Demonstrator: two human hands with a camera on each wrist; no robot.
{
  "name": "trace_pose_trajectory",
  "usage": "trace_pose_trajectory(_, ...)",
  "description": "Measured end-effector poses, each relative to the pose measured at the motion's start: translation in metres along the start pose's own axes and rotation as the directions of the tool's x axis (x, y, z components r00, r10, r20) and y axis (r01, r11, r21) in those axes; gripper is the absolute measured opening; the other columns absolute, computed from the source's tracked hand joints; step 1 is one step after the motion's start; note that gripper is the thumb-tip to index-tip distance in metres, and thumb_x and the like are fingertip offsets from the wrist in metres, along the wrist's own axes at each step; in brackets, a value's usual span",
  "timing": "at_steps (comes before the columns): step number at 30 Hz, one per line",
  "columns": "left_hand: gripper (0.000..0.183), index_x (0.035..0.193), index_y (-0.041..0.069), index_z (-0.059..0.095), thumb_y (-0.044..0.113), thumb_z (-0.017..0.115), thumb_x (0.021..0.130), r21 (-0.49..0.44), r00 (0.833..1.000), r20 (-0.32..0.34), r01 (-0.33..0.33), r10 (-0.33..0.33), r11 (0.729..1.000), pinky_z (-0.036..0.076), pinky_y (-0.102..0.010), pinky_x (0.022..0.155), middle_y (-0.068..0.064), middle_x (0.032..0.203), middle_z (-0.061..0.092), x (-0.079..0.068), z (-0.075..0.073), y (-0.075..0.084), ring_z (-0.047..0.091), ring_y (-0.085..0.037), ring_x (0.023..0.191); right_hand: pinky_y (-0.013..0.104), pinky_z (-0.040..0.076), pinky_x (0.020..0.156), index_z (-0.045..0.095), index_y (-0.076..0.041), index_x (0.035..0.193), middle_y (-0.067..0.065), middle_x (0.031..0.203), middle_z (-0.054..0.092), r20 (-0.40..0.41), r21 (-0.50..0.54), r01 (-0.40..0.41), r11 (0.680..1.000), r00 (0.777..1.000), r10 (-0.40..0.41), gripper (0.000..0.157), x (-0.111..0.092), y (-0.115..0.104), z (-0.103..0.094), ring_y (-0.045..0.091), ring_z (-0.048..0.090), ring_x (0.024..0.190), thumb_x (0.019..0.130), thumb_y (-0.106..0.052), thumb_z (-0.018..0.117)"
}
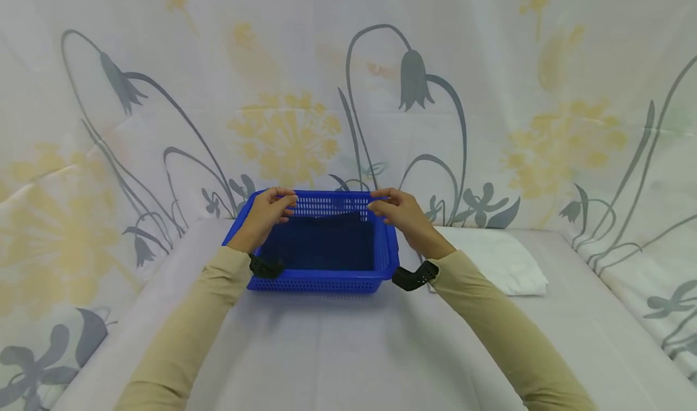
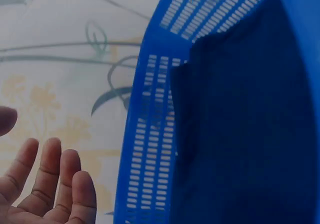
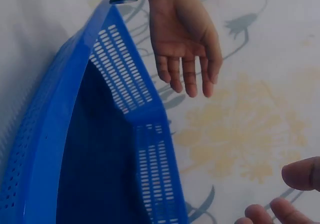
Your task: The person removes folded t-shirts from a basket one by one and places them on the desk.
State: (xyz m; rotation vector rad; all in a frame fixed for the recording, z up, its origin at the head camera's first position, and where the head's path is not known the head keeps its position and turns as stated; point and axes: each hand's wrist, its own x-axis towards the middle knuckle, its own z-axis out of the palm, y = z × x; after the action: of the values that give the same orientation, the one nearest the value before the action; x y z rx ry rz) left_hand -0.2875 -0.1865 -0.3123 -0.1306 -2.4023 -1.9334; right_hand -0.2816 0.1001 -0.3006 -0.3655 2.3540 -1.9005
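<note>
Here, the left hand [image 1: 269,211] and right hand [image 1: 402,214] are apart, fingers relaxed and holding nothing, near the far side of a blue perforated plastic basket [image 1: 321,275]. Navy cloth [image 1: 321,244] lies inside; to the right, a folded white cloth [image 1: 498,263] rests before flower-printed fabric [image 1: 296,60].

The left arm [image 1: 185,329] and right arm [image 1: 503,329] reach from the near edge of the worktop [image 1: 337,356] toward its far edge. The left hand [image 1: 268,213] and right hand [image 1: 404,213] hover apart there, fingers [image 2: 49,159] relaxed, slightly bent.
</note>
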Motion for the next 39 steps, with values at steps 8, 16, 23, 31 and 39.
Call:
trace_pose_trajectory(8, 0.046, 0.136, -0.007, 0.043, 0.020, 0.053, 0.100, -0.027, 0.998, 0.010, 0.062, -0.062, 0.998, 0.045, -0.036, 0.090, -0.018, 0.121, 0.053, 0.014, -0.013, -0.004, 0.056, -0.019, 0.092, 0.045, 0.043, 0.094, 0.059, 0.001, 0.123, 0.011, 0.110, 0.063, -0.114, 0.054, -0.029, 0.998, 0.993, 0.035, 0.035, 0.024, 0.018, 0.017, 0.031, 0.057, 0.108, 0.091, -0.011, 0.063)
trace_pose_trajectory(16, 0.047, 0.138, -0.007, 0.040, 0.018, 0.053, 0.100, -0.019, 0.994, 0.004, 0.107, -0.107, 0.994, 0.043, -0.038, 0.093, -0.026, 0.137, 0.046, 0.026, -0.014, -0.010, 0.054, -0.023, 0.099, 0.035, 0.046, 0.081, 0.062, 0.000, 0.122, 0.006, 0.097, 0.064, -0.140, -0.025, -0.076, 0.997, 0.987, 0.072, 0.035, 0.039, 0.026, 0.030, 0.025, 0.060, 0.093, 0.088, -0.009, 0.065)
trace_pose_trajectory(23, 0.045, 0.135, -0.005, 0.042, 0.019, 0.055, 0.099, 0.060, 0.984, -0.080, 0.161, -0.156, 0.985, 0.045, -0.036, 0.092, -0.027, 0.133, 0.050, 0.030, -0.018, -0.017, 0.056, -0.028, 0.104, 0.031, 0.046, 0.078, 0.064, -0.004, 0.121, 0.008, 0.104, 0.063, -0.090, -0.159, -0.139, 0.977, 0.988, 0.125, 0.036, 0.051, 0.032, 0.040, 0.025, 0.057, 0.097, 0.087, -0.013, 0.067)
trace_pose_trajectory(31, 0.051, 0.140, -0.006, 0.040, 0.014, 0.058, 0.097, 0.179, 0.972, -0.092, 0.231, -0.217, 0.956, 0.042, -0.045, 0.098, -0.026, 0.138, 0.045, 0.030, -0.025, -0.025, 0.052, -0.035, 0.110, 0.046, 0.041, 0.097, 0.057, -0.003, 0.133, 0.016, 0.139, 0.048, -0.026, -0.232, -0.197, 0.953, 0.980, 0.196, 0.048, 0.058, 0.039, 0.047, 0.034, 0.048, 0.120, 0.088, -0.017, 0.066)
trace_pose_trajectory(39, 0.060, 0.147, -0.002, 0.032, 0.018, 0.058, 0.096, 0.208, 0.947, -0.027, 0.319, -0.321, 0.925, 0.039, -0.046, 0.100, -0.027, 0.148, 0.030, 0.031, -0.034, -0.038, 0.040, -0.042, 0.126, 0.053, 0.033, 0.104, 0.048, -0.002, 0.140, 0.018, 0.149, 0.035, 0.041, -0.255, -0.250, 0.934, 0.962, 0.269, 0.055, 0.059, 0.045, 0.048, 0.037, 0.036, 0.133, 0.089, -0.016, 0.065)
